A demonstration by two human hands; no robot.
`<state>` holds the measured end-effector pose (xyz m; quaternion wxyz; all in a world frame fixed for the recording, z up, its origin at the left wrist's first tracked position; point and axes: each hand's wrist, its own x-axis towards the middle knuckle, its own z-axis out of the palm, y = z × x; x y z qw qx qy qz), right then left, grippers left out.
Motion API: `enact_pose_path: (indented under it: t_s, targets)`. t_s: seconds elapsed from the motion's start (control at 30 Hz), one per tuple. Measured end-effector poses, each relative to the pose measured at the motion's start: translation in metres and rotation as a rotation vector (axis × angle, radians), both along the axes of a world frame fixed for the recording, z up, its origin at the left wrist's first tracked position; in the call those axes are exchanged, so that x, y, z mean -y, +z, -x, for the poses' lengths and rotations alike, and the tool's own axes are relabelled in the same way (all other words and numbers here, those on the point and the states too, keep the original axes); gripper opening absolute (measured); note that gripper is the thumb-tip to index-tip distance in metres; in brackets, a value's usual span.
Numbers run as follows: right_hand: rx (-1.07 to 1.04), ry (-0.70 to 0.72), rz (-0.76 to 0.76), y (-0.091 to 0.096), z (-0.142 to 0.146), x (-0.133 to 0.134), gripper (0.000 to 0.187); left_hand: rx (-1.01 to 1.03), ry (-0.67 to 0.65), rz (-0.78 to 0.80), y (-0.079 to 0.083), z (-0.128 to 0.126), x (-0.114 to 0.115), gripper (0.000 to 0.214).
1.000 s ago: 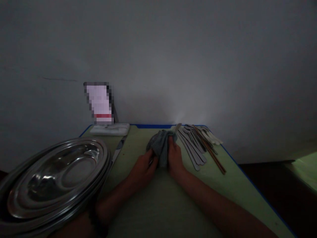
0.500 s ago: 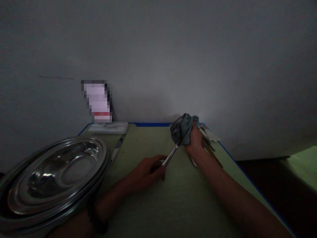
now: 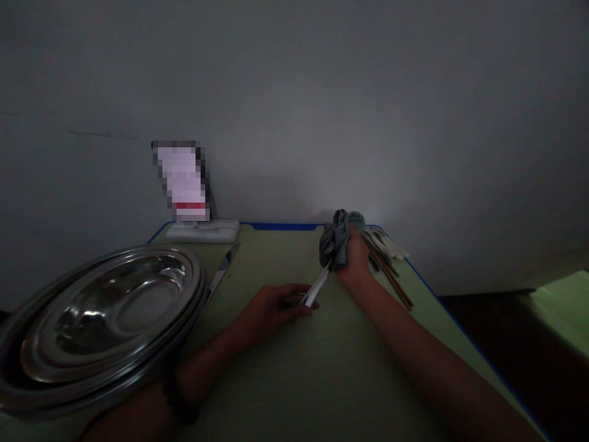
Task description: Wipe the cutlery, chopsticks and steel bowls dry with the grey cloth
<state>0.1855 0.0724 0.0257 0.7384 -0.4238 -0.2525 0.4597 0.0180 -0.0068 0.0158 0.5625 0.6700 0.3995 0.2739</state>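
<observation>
Between the fingertips of my left hand (image 3: 276, 310) is the near end of a slim, shiny metal utensil (image 3: 317, 286). Its far end disappears into a grey-green checked cloth (image 3: 334, 242), so its kind cannot be told. My right hand (image 3: 355, 261) is closed on that cloth, bunched around the utensil above the table. Just right of the right hand lie several chopsticks (image 3: 396, 285) and pale-handled cutlery (image 3: 391, 247), partly covered by the hand and cloth.
Stacked metal basins (image 3: 138, 307) fill the left side of the table (image 3: 276, 387). A table knife (image 3: 224, 267) lies beside them. Behind, a phone (image 3: 181, 178) with a blurred screen stands on a white base (image 3: 202, 231), near the grey wall (image 3: 294, 110).
The right hand and cloth have shifted slightly left, and the cloth is bunched differently. The utensil tilts a little differently in the left fingers. The view has tipped slightly.
</observation>
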Motion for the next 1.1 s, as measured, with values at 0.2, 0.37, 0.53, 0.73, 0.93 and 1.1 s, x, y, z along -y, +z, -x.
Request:
enact_pose_path:
  t_s: [0.2, 0.37, 0.53, 0.73, 0.93, 1.1]
  targets:
    - [-0.01, 0.205, 0.151, -0.014, 0.047, 0.045, 0.032, -0.008, 0.299, -0.069, 0.003, -0.001, -0.004, 0.021]
    - [0.173, 0.216, 0.116, -0.029, 0.059, 0.057, 0.037, -0.214, 0.246, -0.173, -0.002, -0.001, -0.006, 0.04]
    - [0.317, 0.212, 0.086, -0.031, 0.055, 0.054, 0.041, -0.249, 0.23, -0.199, -0.002, -0.001, -0.007, 0.042]
    - [0.388, 0.235, 0.047, -0.026, 0.049, 0.05, 0.037, -0.22, 0.182, -0.194, 0.002, 0.0, -0.007, 0.044]
    - [0.217, 0.094, 0.027, -0.019, 0.024, 0.029, 0.037, -0.194, 0.08, -0.152, 0.002, -0.002, 0.003, 0.04]
    - [-0.011, -0.054, -0.036, 0.0, -0.009, 0.007, 0.031, -0.228, -0.04, -0.158, 0.006, -0.001, 0.011, 0.035]
